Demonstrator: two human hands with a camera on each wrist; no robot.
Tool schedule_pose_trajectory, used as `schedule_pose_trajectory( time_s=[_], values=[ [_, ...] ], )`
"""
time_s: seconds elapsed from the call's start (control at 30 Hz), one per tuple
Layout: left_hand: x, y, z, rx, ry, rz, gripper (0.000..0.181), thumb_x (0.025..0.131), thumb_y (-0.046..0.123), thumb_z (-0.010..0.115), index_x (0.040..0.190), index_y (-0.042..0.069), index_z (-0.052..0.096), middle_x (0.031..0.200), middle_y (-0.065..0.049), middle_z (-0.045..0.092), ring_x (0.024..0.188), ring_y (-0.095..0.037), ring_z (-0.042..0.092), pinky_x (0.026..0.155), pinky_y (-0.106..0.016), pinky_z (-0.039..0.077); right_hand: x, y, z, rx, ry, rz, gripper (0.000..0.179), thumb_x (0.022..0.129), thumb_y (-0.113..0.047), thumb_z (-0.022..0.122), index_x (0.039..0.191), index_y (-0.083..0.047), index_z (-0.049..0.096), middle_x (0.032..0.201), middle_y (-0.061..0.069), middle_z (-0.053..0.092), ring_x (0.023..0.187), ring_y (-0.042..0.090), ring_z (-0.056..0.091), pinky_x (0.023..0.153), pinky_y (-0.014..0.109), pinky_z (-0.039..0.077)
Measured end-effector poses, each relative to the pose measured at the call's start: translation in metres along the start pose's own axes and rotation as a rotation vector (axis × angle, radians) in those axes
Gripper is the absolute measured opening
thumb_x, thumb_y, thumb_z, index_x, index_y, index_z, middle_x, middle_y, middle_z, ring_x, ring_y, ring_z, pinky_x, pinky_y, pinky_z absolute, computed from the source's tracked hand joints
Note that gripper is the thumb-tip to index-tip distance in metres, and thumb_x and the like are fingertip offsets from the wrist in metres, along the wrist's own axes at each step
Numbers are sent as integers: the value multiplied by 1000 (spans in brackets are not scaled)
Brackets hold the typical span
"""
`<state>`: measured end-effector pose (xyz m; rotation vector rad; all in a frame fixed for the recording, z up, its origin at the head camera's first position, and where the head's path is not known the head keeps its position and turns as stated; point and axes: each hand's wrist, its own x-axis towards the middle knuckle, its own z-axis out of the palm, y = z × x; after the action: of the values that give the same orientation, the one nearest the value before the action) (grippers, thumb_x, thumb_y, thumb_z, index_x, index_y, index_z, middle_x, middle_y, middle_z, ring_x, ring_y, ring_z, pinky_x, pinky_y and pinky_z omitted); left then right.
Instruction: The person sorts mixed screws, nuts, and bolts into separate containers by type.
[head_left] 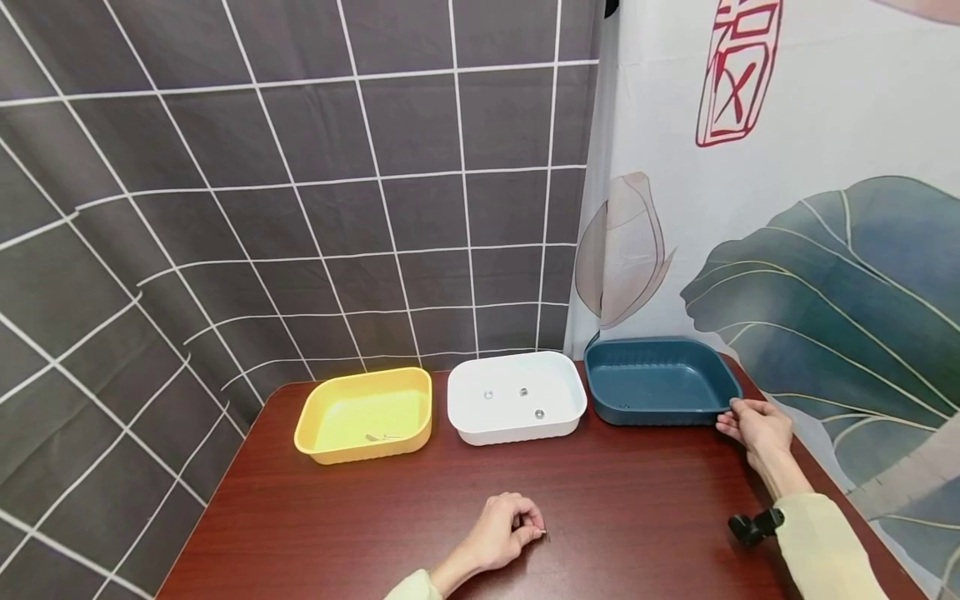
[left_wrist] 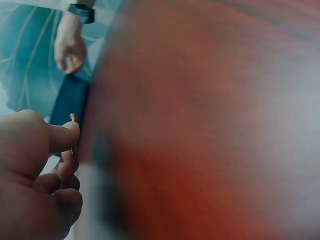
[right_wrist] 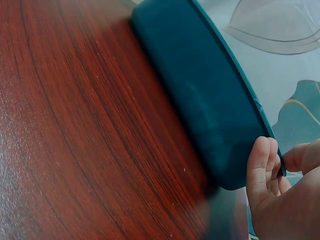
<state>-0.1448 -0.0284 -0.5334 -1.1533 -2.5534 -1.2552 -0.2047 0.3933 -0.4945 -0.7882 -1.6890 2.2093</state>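
In the head view my left hand (head_left: 501, 532) is low over the front middle of the table. Its thumb and fingertips pinch a small brass-coloured screw (left_wrist: 74, 118), whose head sticks out above the thumb in the left wrist view; its middle is hidden by the fingers. My right hand (head_left: 763, 432) grips the near right corner of a dark blue plastic tray (head_left: 660, 385) by the rim. The right wrist view shows the fingers against the tray's outer wall and the thumb at the rim. A tiny dark piece lies inside this tray near its front wall.
A white tray (head_left: 517, 429) holds three small round metal pieces that look like nuts. To its left, a yellow tray (head_left: 360, 392) contains a few thin metal pieces. All the trays line the back of the reddish-brown table (head_left: 337, 525), close to the hanging cloths.
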Motion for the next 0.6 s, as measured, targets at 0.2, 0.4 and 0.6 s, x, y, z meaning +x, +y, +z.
schedule_pose_trajectory(
  time_s=[0.2, 0.4, 0.6],
  values=[
    [27, 8, -11, -149, 29, -70, 16, 83, -4, 75, 78, 9, 67, 69, 10, 55, 57, 6, 41, 48, -7, 37, 1, 1, -1, 8, -3, -11, 12, 101, -8, 55, 106, -3, 46, 64, 0, 61, 52, 11, 66, 53, 26, 63],
    [60, 16, -20, -168, 61, -64, 13, 85, -3, 74, 80, 8, 68, 69, 8, 55, 58, 4, 42, 49, -9, 37, 2, 1, -2, 7, 6, -9, 12, 101, -8, 56, 107, -2, 47, 63, 0, 61, 52, 11, 66, 52, 26, 63],
    [94, 20, -21, -174, 113, -91, 9, 86, -2, 72, 81, 5, 69, 66, 9, 52, 57, 1, 40, 49, -10, 34, 2, 2, -1, -6, 8, -15, 12, 101, -8, 55, 106, -2, 46, 63, 0, 61, 52, 11, 66, 53, 25, 63]
  ],
)
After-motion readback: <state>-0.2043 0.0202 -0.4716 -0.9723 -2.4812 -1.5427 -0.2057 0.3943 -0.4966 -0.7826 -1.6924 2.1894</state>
